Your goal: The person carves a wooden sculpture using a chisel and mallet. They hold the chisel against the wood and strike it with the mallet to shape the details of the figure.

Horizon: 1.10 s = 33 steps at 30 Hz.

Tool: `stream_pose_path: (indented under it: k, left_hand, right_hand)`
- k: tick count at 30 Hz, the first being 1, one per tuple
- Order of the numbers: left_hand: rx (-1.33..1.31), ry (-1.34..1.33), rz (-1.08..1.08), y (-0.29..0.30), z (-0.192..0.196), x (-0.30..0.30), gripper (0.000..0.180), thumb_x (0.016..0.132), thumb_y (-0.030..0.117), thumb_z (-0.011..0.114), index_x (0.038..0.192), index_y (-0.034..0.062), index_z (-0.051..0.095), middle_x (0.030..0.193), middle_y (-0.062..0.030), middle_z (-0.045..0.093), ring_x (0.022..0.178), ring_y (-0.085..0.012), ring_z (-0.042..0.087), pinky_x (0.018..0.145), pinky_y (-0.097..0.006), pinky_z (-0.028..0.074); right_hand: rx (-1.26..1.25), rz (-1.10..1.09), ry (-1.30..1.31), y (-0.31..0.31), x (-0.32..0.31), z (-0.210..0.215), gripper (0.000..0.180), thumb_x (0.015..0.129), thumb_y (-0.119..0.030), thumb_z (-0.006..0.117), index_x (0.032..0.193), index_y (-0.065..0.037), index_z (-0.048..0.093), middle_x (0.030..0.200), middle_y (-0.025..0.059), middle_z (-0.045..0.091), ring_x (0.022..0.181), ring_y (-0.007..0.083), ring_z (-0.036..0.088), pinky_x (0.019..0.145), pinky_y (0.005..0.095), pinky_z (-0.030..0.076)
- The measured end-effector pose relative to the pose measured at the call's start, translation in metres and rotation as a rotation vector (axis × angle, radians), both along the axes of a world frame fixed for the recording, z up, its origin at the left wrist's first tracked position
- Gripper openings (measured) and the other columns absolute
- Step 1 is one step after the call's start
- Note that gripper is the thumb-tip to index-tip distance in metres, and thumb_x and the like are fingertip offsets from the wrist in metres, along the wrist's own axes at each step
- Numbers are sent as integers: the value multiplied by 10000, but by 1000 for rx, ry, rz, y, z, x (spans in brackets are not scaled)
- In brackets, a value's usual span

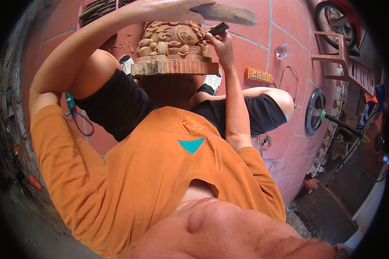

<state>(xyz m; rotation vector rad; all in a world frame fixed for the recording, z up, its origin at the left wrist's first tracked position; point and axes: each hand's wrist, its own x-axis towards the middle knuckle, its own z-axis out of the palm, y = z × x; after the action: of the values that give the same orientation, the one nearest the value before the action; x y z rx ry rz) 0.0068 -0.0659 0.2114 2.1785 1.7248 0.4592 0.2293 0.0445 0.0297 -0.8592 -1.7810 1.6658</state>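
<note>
A carved wooden sculpture (173,41) with rounded relief figures stands between my knees, on a thick, rough-edged wooden base (173,67). My left hand (177,10) is raised at the far side, closed round the narrow end of a wooden mallet (231,15). The flat, worn club end points right, above the carving. At the carving's right side, my right hand (222,42) grips a chisel (219,29) with a dark handle. Its thin shaft slants down-left to the carved surface; whether the tip touches the wood is too small to tell.
Left of the carving lie wood shavings (123,46) and a pink basket (80,19) of long tools. To the right are an orange power strip (258,75), a clear cup (282,51), a plastic chair (343,60), a motorbike wheel (330,21) and a round dark weight (310,113) on a bar.
</note>
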Motion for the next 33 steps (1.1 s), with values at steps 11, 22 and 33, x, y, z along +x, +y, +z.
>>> stream_pose_path:
  k: [11,22,33]
  left_hand:
    - [-113,59,94,-3,34,16,626,867,283,683,1387,-14,502,1225,-303,617,1161,-405,606,957,-505,489]
    - [-120,46,41,-1,9,-5,634,865,263,692,1396,-21,492,1188,-290,640,1087,-428,634,947,-480,496]
    - [3,16,-14,-12,6,-18,629,887,291,696,1397,-6,478,1110,-285,657,1001,-441,652,869,-491,511]
  right_hand:
    - [21,-35,43,-2,-3,-6,259,858,-64,772,1081,-22,648,982,43,715,811,122,656,679,280,537]
    - [-139,-127,-65,2,5,-8,225,918,-88,709,1114,-13,627,1055,113,708,944,205,699,791,339,608]
    - [65,-63,-79,-9,-4,3,215,878,-76,749,1065,-27,656,954,54,731,816,118,662,716,275,554]
